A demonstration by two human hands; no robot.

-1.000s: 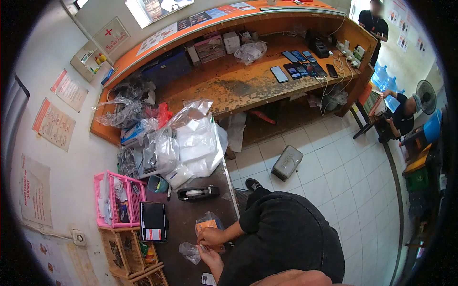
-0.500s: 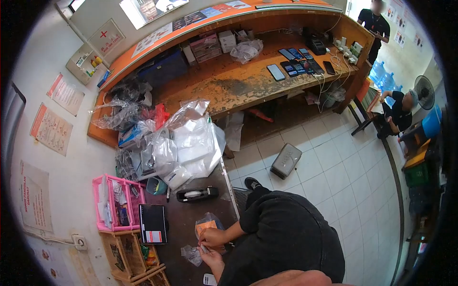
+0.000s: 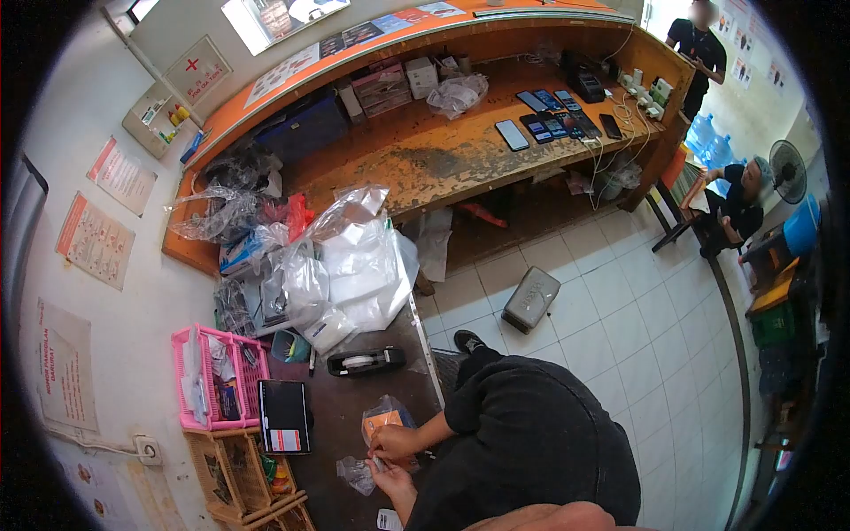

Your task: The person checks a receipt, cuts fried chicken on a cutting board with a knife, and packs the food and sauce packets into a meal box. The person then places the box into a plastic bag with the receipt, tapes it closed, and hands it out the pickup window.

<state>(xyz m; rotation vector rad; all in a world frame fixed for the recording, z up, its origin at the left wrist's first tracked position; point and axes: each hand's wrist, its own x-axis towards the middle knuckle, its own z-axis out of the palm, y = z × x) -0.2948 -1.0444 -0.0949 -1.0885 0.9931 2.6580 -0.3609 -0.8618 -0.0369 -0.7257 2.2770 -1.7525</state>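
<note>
My right hand (image 3: 396, 440) and my left hand (image 3: 395, 480) meet over the dark desk (image 3: 341, 411). The fingers of both are closed around a small pale item (image 3: 379, 463), too small to name. Against my right hand lies an orange box (image 3: 382, 419) in a clear plastic bag (image 3: 403, 411). Beside my left fingers is a crumpled clear plastic bag (image 3: 356, 475). A small white item with dark marks (image 3: 389, 519) rests on the desk below my left hand.
Around the desk are a black tape dispenser (image 3: 366, 361), a dark-screened device (image 3: 285, 417), a pink basket (image 3: 195, 398) and piled plastic bags (image 3: 363, 274). Several phones (image 3: 512, 135) lie on the wooden counter. A grey box (image 3: 530, 299) sits on the floor. Two people are at the right.
My hands stay at nearly the same spot with only a slight finger shift. At the right, the seated person's head and arm have moved a little.
</note>
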